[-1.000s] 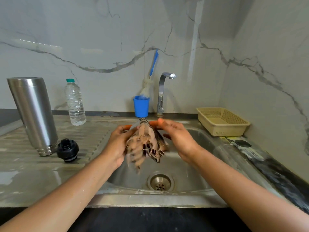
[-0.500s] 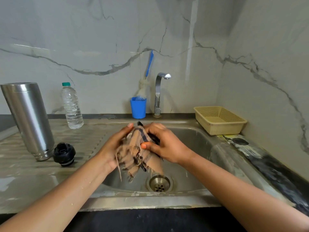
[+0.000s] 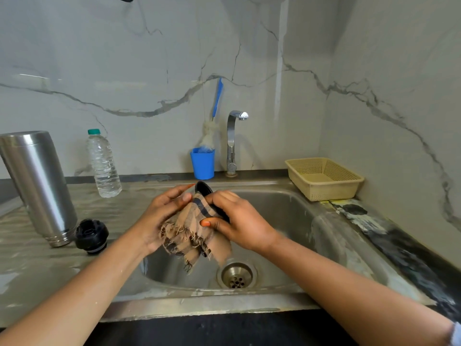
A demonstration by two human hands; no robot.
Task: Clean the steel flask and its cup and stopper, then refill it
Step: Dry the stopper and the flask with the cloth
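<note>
Cup (image 3: 205, 190), mid-frame over the sink (image 3: 294, 216), sits between both hands: right hand (image 3: 239, 221) pinches the checked cloth (image 3: 197, 231) around it, left hand (image 3: 162, 216) cradles it. Only its dark rim shows.

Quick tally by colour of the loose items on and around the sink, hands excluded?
Steel: 1, the flask
Black: 2, the stopper and the cup held in the cloth
Blue: 2, the holder cup and the brush handle
Clear: 1, the water bottle
Tan check: 1, the cloth
Beige: 1, the basket
Total: 8
</note>
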